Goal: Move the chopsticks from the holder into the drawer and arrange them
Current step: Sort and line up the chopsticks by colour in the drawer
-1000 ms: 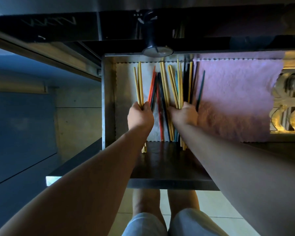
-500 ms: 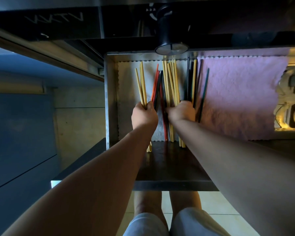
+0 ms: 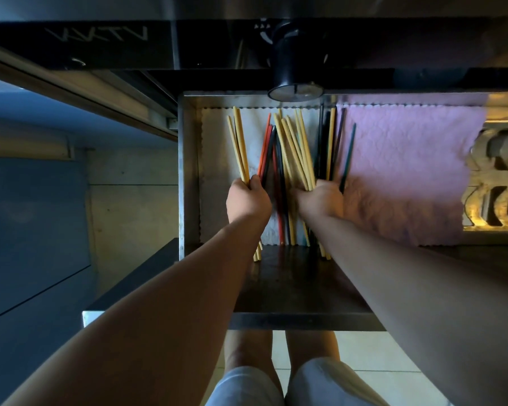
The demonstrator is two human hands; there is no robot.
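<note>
An open metal drawer (image 3: 188, 171) holds several chopsticks on a white liner (image 3: 214, 159). My left hand (image 3: 247, 200) grips a small bundle of yellow chopsticks (image 3: 238, 148) at the left. My right hand (image 3: 320, 199) grips a fanned bundle of yellow chopsticks (image 3: 294, 148) in the middle. Red and black chopsticks (image 3: 272, 159) lie between the two hands. Dark and yellow chopsticks (image 3: 333, 142) lie to the right, by the pink cloth. A black cylindrical holder (image 3: 294, 65) stands on the counter edge above the drawer.
A pink cloth (image 3: 408, 171) covers the drawer's right part. A metal rack (image 3: 499, 183) shines at the far right. The dark drawer front (image 3: 294, 291) sticks out toward my legs. Blue cabinet fronts (image 3: 33, 230) stand at the left.
My right hand has gathered the middle yellow chopsticks and shifted them left, away from the dark ones. My left hand still holds its yellow bundle in nearly the same place.
</note>
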